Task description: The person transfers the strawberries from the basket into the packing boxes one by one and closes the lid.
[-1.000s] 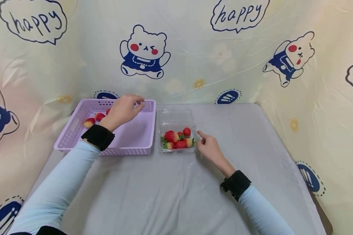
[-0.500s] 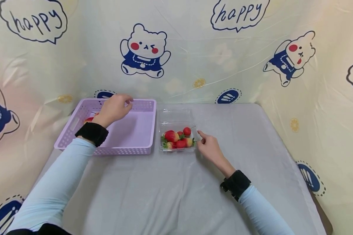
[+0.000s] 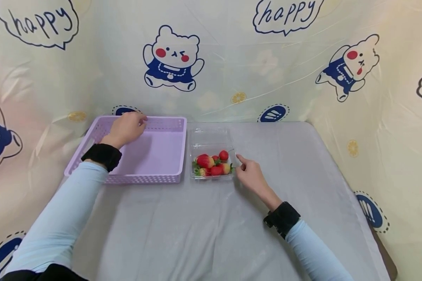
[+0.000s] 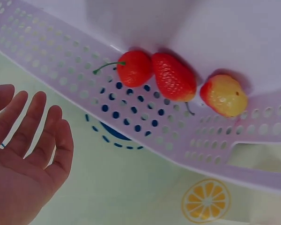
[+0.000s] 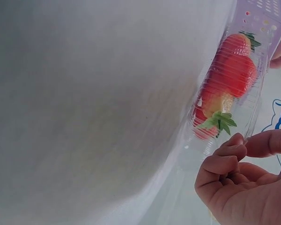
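Observation:
My left hand (image 3: 126, 129) is over the back left of the purple basket (image 3: 158, 154), its fingers loosely bent and holding nothing. In the left wrist view, a red cherry (image 4: 135, 69) with a green stem, a red elongated fruit (image 4: 174, 78) and a yellow-red fruit (image 4: 225, 95) lie in the basket, apart from that hand. The hand and wrist hide them in the head view. My right hand (image 3: 252, 175) pinches the right rim of a clear plastic box (image 3: 211, 137) between thumb and curled fingers. Several strawberries (image 3: 205, 161) and a red cherry (image 3: 223, 155) fill the box.
Basket and box stand side by side on a grey cloth-covered table (image 3: 197, 226). A printed curtain (image 3: 225, 70) with bears hangs behind and at both sides. The box's clear lid lies folded back toward the curtain.
My left hand has moved left across the basket, covering the fruits there in the head view. My right hand and the box have stayed in place.

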`<state>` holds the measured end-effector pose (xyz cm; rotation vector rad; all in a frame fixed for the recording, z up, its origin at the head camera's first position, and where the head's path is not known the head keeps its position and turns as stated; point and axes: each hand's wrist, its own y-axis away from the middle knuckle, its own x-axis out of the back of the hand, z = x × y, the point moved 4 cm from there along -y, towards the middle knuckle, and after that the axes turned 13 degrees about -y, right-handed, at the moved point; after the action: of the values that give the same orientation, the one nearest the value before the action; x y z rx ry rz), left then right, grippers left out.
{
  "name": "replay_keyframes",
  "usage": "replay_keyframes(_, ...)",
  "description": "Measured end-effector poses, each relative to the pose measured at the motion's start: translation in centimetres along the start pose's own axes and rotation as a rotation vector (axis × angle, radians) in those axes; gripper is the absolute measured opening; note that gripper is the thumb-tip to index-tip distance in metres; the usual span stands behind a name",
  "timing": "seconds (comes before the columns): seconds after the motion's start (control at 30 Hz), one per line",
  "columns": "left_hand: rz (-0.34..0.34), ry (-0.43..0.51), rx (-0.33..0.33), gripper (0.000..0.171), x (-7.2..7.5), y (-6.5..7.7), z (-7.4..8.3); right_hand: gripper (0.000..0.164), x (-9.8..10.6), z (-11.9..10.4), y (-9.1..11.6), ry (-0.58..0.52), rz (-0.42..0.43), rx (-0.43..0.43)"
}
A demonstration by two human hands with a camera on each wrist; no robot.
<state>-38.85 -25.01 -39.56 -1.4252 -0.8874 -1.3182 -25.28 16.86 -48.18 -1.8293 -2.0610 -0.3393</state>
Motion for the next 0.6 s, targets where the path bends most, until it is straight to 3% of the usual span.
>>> replay_keyframes(0.23, -0.028, -0.072, -0.007, 0.031, -1.0, 0.2, -1.9, 0.055, 0.0, -0.2, -0.1, 0.006, -0.002, 0.01)
replay_keyframes(0.4, -0.096, -0.165, -0.02, 0.027, -2.2, 0.8, -2.8, 0.055, 0.1, 0.1, 0.0, 0.006, -0.013, 0.007)
replay_keyframes(0.6, -0.185, -0.193, 0.026, 0.023, -2.9, 1.4, -3.3, 0.055, 0.3, 0.1, 0.1, 0.002, -0.007, 0.004)
